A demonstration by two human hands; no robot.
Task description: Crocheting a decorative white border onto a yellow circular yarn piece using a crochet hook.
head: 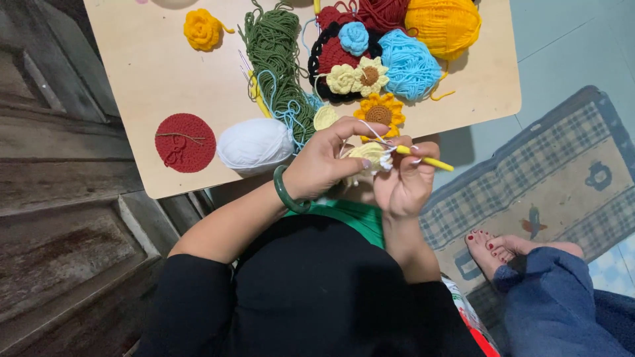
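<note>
Both arms bent inward, left hand (324,162) & right hand (405,180) raised close together, fingers curled, pinching.

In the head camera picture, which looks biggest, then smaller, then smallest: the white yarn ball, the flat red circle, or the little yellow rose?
1. White yarn ball
2. Flat red circle, looking only slightly smaller, so these two are close
3. Yellow rose, clearly smallest

All three lie on the same table, so nearness hardly skews it.

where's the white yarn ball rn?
In the head view, the white yarn ball sits on the wooden board near its front edge, between the red crocheted disc and the left hand.
</note>
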